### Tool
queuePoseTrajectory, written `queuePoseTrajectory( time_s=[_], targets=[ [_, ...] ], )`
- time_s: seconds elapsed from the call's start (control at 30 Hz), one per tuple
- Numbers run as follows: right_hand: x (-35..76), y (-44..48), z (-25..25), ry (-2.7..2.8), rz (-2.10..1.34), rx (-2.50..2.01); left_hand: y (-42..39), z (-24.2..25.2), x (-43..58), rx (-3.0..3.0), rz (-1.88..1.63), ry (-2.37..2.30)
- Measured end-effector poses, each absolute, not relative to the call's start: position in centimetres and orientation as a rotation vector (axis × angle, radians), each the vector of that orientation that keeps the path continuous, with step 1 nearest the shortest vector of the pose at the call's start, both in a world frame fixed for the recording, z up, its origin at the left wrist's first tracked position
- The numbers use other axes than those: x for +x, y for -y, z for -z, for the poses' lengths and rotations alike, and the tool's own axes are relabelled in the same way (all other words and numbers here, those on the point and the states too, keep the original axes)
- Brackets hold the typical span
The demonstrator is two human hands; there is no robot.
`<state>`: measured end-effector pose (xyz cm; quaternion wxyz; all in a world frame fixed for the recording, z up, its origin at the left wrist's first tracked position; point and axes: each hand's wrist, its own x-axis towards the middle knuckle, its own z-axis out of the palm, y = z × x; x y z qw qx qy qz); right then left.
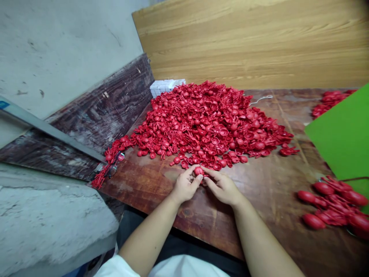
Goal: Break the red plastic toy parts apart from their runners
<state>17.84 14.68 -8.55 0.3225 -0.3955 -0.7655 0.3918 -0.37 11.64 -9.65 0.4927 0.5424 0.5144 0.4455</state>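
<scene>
Between my two hands is a small rounded red plastic piece [198, 170], held just above the wooden table [161, 184]. My left hand [186, 184] pinches it from the left with thumb and fingers. From the other side, the fingers of my right hand [221, 186] close on the same piece. Its lower part is hidden by my fingers. Right beyond my hands spreads a large heap of red plastic parts [201, 119], among them cup-shaped shells and thin-limbed pieces.
Several red figures with round heads [336, 204] lie at the right, near a green panel [343, 138]. Eyeglasses [113, 169] rest at the left edge beside more red parts. White boxes [165, 87] stand behind the heap, against a wooden board [253, 42]. A metal bar [57, 132] slants in from the left.
</scene>
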Motion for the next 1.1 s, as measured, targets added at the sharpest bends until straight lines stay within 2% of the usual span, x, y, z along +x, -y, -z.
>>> queuePoseTrajectory(
  time_s=[0.7,1.1],
  targets=[
    [17.5,-14.8,7.7,2.128,-0.792,-1.082,-11.9,8.8,-0.4,1.421,-0.967,-1.266],
    [18.1,-14.9,7.5,2.111,-0.79,-1.191,-11.5,8.7,-0.2,1.707,-0.987,-1.344]
  ],
)
